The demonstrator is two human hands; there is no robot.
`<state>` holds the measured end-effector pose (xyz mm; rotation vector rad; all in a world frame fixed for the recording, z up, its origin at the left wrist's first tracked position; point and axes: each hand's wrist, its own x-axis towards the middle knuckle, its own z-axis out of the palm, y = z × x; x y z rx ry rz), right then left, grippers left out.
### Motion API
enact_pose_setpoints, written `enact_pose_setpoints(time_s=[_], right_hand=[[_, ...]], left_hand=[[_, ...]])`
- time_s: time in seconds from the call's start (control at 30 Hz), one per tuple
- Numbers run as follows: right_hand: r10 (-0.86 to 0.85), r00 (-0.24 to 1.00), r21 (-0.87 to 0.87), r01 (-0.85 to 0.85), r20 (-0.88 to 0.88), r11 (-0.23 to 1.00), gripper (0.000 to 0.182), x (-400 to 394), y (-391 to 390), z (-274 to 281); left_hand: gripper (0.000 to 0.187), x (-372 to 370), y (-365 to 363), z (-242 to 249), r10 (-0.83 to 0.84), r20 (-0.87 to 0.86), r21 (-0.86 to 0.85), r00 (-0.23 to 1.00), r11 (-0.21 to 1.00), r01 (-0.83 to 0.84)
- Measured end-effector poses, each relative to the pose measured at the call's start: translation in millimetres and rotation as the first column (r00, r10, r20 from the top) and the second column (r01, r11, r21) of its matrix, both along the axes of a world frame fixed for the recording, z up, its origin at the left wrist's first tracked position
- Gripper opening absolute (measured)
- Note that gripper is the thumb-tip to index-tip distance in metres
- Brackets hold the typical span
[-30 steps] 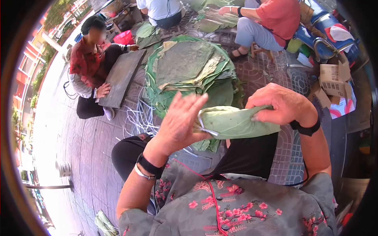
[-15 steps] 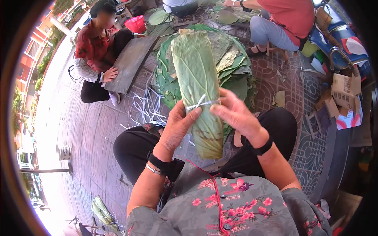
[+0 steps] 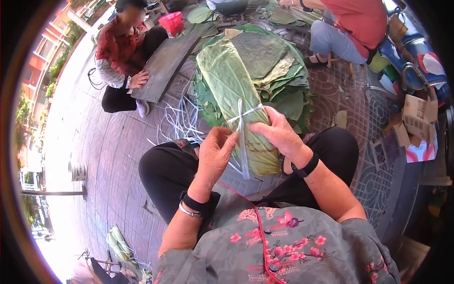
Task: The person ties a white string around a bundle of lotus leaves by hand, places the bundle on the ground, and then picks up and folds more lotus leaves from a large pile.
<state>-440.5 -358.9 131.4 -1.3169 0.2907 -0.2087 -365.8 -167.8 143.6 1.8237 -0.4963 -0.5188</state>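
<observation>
You held the bundle [image 3: 231, 78] aslant on the near side of the pile [image 3: 269, 52], partly overlapping it in view. Your right hand [image 3: 280, 134] was clasped on the bundle's right edge, thumb on top. Your left hand [image 3: 216, 152] was curled, fingertips beside the white tie [image 3: 242, 146]; its grip couldn't be told. Right of the pile, a box [image 3: 416, 112] carried print too small to read.

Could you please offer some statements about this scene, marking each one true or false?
1. The right hand holds the leaf bundle. True.
2. The left hand is close to the tie. True.
3. The tie is red. False: it is white.
4. Loose strips lie near the leaf stack. True.
5. The cardboard box is closed. False: it is open.
</observation>
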Motion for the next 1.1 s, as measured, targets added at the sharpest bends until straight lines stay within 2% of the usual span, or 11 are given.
enact_pose_setpoints(time_s=[0.1, 0.13, 0.23, 0.33, 0.53, 0.73, 0.83, 0.9, 0.93, 1.03, 1.1], right_hand=[[0.008, 1.000, -0.022, -0.009, -0.015, 1.000, 0.040, 0, 5, -1], [0.004, 1.000, -0.034, -0.004, -0.015, 0.999, 0.040, 1, 5, -3], [-0.005, 1.000, -0.090, 0.004, -0.018, 0.996, 0.039, 3, 4, -7], [-0.001, 1.000, -0.156, -0.004, -0.032, 0.988, 0.038, 4, 3, -9], [0.004, 0.999, -0.189, -0.013, -0.045, 0.982, 0.038, 4, 4, -1], [-0.024, 0.999, -0.234, 0.032, 0.034, 0.972, 0.038, 8, 5, -11], [0.000, 1.000, -0.239, 0.001, 0.003, 0.971, 0.037, 7, 4, -7], [0.016, 1.000, -0.218, -0.021, -0.023, 0.976, 0.036, 9, 1, -7], [0.000, 1.000, -0.185, -0.004, -0.018, 0.983, 0.034, 10, 1, -6], [-0.036, 0.999, -0.183, 0.031, -0.020, 0.983, 0.033, 8, 0, -1], [-0.053, 0.999, -0.246, 0.049, -0.009, 0.968, 0.032, 8, 0, -7]], left_hand=[[0.028, -7, 0, 13, -0.087, 0.283, 0.247, 0.955, 0.969, 0.015], [0.027, -8, 1, 11, -0.096, 0.347, 0.230, 0.933, 0.973, 0.014], [0.027, -10, 4, 3, -0.154, 0.312, 0.211, 0.938, 0.973, 0.089], [0.027, -12, 7, 9, -0.145, -0.208, -0.058, 0.967, 0.989, 0.136], [0.025, -16, 11, 28, -0.251, -0.406, -0.252, 0.879, 0.955, 0.157], [0.026, -24, 12, 35, -0.343, -0.411, -0.275, 0.845, 0.930, 0.244], [0.025, -30, 9, 24, -0.169, -0.340, -0.122, 0.925, 0.983, 0.135], [0.021, -35, 8, 13, -0.019, 0.092, 0.147, 0.996, 0.989, 0.005], [0.020, -37, 7, 11, 0.016, 0.318, 0.248, 0.948, 0.964, -0.100], [0.017, -38, 3, 12, 0.094, 0.662, 0.101, 0.743, 0.972, -0.212], [0.015, -43, -2, 16, 0.143, 0.555, 0.017, 0.819, 0.983, -0.184]])
